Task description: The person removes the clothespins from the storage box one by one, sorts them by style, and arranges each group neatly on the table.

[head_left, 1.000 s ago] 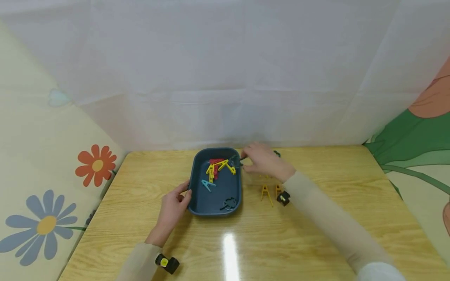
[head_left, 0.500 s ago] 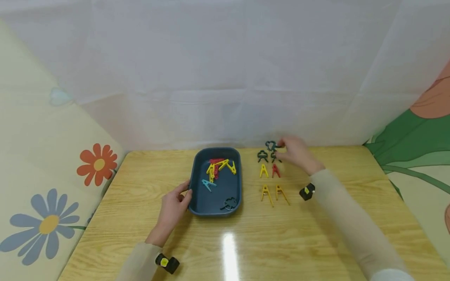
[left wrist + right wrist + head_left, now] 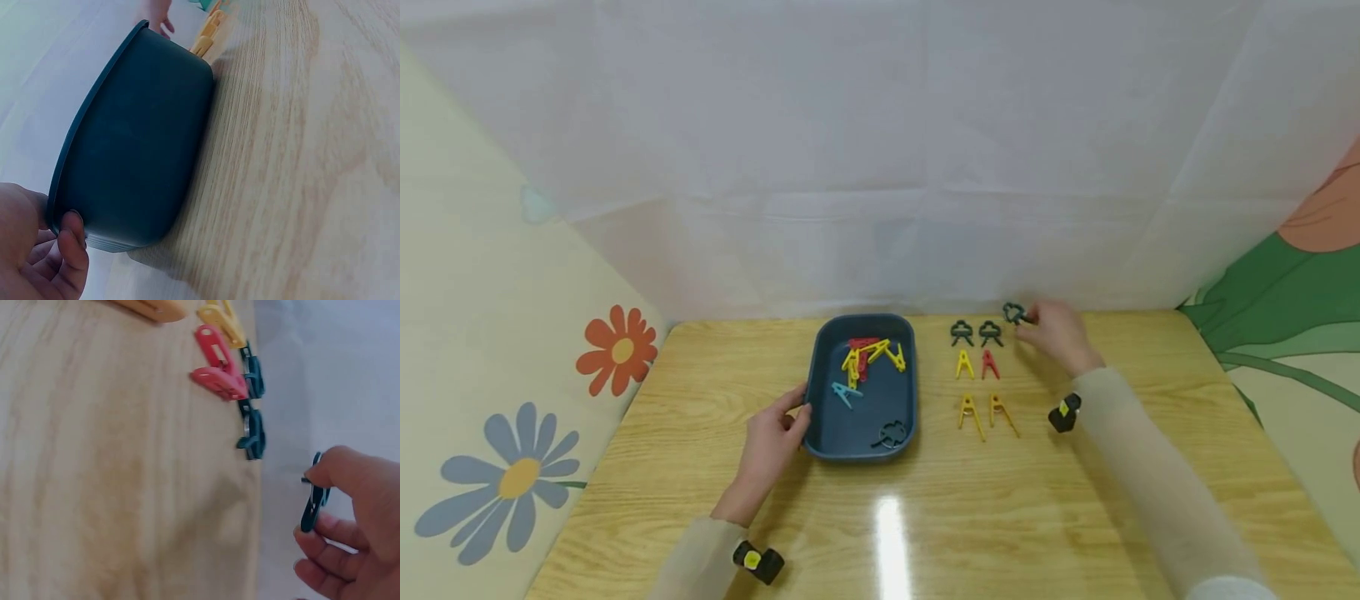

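In the head view, your right hand (image 3: pixel 1060 336) now pinches a dark green clip (image 3: pixel 1015 314) at the back of the tabletop (image 3: pixel 700 375), just right of a pair of matching dark clips (image 3: pixel 990 332); half a second ago it held that clip behind the pair, and a second ago at the right edge of the tray (image 3: pixel 862 459). Your left hand (image 3: pixel 771 432) grips the tray's left side as it did in both earlier frames, and the tray has not moved. In front of the dark pair lie a yellow clip (image 3: pixel 964 358) and a red clip (image 3: pixel 988 358) side by side, then two orange-yellow clips (image 3: pixel 967 405). Inside the tray you have a cluster of red and yellow clips, a light blue clip (image 3: pixel 844 390) and one dark clip near the front right corner. The left wrist view shows your left thumb and fingers closed around the rim, with the tray's outer wall towards the camera. In the right wrist view, your thumb and fingers pinch the held clip, which is apart from the dark pair and seen against white cloth (image 3: pixel 331 375).
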`<state>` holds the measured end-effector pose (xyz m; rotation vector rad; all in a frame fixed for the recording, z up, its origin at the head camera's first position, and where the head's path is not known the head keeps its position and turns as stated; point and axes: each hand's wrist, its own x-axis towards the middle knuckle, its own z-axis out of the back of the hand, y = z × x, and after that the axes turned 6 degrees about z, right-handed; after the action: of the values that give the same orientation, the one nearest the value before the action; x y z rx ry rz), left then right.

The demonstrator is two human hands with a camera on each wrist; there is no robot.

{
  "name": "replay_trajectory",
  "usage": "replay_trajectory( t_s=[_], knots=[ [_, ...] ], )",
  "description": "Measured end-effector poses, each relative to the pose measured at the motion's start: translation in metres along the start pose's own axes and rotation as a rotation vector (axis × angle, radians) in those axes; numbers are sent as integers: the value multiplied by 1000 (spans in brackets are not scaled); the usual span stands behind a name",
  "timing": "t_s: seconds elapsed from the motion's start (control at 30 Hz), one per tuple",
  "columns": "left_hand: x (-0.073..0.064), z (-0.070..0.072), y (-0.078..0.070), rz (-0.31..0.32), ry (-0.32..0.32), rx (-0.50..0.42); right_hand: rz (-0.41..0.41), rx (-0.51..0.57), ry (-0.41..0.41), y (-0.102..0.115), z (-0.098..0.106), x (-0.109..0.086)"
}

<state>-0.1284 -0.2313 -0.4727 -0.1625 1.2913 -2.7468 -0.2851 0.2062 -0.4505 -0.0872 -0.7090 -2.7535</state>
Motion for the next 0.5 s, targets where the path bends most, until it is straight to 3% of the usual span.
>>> replay_trajectory(
  t_s=[0.27,0.5],
  knots=[
    [1,0,1,1,-1,1,-191,7,8,-4,-17,-7],
    [1,-1,1,18,-1,-6,-259,-19,63,0,-27,-8]
  ],
)
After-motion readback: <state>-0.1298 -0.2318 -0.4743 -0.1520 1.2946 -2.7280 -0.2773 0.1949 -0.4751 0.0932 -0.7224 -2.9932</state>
